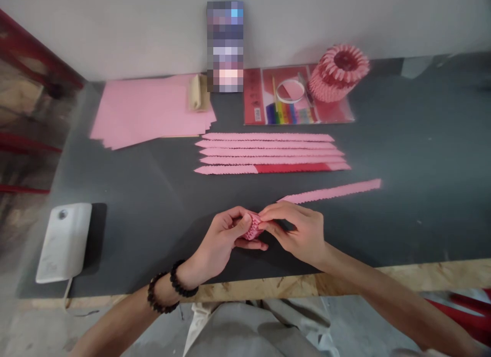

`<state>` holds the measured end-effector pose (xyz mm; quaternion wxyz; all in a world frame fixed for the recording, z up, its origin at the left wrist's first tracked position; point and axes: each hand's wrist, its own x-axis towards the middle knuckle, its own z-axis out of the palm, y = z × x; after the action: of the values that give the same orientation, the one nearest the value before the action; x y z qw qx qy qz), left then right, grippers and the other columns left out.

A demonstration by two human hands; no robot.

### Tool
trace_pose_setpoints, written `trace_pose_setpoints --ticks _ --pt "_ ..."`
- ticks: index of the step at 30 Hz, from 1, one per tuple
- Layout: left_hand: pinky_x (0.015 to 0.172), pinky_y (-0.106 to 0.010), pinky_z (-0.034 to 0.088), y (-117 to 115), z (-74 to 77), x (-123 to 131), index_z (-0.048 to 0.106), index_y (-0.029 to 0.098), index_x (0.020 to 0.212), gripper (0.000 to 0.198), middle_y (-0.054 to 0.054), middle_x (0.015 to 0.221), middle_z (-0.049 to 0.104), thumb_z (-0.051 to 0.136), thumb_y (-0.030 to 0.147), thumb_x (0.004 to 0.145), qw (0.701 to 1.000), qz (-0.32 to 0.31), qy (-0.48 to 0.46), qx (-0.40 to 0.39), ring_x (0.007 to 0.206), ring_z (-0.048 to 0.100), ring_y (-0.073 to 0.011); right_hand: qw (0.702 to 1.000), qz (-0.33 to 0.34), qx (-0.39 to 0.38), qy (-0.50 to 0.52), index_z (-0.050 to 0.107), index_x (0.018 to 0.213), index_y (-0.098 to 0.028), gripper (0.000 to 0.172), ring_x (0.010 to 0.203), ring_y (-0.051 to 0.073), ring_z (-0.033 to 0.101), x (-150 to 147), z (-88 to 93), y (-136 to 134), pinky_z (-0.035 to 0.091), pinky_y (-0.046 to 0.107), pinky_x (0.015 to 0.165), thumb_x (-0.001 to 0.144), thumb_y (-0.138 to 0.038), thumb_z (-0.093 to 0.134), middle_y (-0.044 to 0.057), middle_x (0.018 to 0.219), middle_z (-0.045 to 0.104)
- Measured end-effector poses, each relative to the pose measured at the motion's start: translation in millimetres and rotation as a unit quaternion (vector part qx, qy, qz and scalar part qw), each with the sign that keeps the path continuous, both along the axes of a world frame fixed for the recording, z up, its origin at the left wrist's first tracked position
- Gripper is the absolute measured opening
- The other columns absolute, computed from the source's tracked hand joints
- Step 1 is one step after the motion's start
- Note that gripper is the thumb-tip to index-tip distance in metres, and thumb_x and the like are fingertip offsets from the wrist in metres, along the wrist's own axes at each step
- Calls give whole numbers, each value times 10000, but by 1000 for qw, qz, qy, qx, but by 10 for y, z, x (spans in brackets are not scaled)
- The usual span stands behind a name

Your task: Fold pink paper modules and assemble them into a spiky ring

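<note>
Near the table's front edge, my left hand is closed around a small pink folded-paper piece with a ridged, scaly surface. The thumb presses on its near face. My right hand pinches the piece's right upper edge with thumb and fingertips. Just beyond the right hand, a pink folded-paper strip slants away to the right; its left end is partly behind the hand, and I cannot tell if it joins the held piece. Farther back lie several parallel pink strips, the nearest with a red section.
Pink paper sheets are stacked at the back left, with a small beige object on top. A blurred upright panel leans on the wall. At right, a pink folded-paper vase touches a red packet. A white device sits front left.
</note>
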<state>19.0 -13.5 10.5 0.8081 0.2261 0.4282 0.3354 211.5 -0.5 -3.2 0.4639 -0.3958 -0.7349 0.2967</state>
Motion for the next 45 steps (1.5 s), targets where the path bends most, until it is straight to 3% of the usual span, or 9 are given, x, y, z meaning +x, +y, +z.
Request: trace_pose_setpoints --ticks 4,9,12,16,24,30,36,42,45 --pt "688 -347 675 2 -15 -5 685 128 859 360 -22 767 669 771 477 875 1000 -19 15 17 639 732 -169 998 21 -51 11 724 876 -216 75 769 159 761 -1 -4 21 610 260 691 907 -148 735 17 837 783" --pt "718 -361 685 -6 -21 2 700 118 862 334 -18 787 653 778 442 877 998 3 34 50 669 665 -129 1000 7 -19 10 683 838 -207 147 785 151 744 -45 -30 8 607 262 694 937 -102 656 36 851 757" --pt "732 -364 686 -4 -19 4 699 118 870 340 -12 768 639 765 451 888 999 7 23 38 662 651 -121 999 27 -25 24 701 896 -206 49 807 167 751 -41 -32 18 616 280 714 934 -219 729 48 879 769" --pt "718 -359 682 7 -1 3 684 119 856 375 -15 738 642 762 486 879 999 -15 25 23 649 678 -139 999 22 -32 14 708 888 -207 162 788 174 755 -39 -12 20 618 276 695 886 -338 803 47 860 776" --pt "730 -327 675 47 5 -13 718 113 889 342 -34 772 699 772 450 879 994 -9 45 94 693 709 -144 999 20 -30 27 761 913 -236 20 804 172 767 -4 0 13 627 291 724 928 -232 749 36 906 801" --pt "741 -344 680 68 -49 -52 752 114 893 331 -49 833 723 815 435 838 995 -27 54 77 733 717 -156 995 49 -82 26 794 950 -238 106 803 167 764 64 -41 55 614 286 710 936 -163 721 29 898 808" --pt "683 -304 668 58 -38 -37 776 113 915 360 -63 858 748 799 466 847 995 -28 71 63 678 748 -166 996 58 -62 41 798 974 -241 204 788 155 741 62 -45 72 599 279 690 944 -84 671 31 901 803" --pt "706 -322 680 28 -39 -34 792 117 956 357 -64 848 748 791 461 859 994 -22 70 82 696 740 -163 997 52 -52 27 811 946 -267 203 749 147 690 48 -48 67 565 274 647 945 -115 676 26 854 744" --pt "678 -307 677 24 -22 -51 789 121 931 330 -54 819 736 773 447 880 993 -28 66 93 678 729 -155 994 73 -70 28 812 943 -271 107 734 146 690 91 -20 107 564 266 645 953 -229 714 21 837 742"
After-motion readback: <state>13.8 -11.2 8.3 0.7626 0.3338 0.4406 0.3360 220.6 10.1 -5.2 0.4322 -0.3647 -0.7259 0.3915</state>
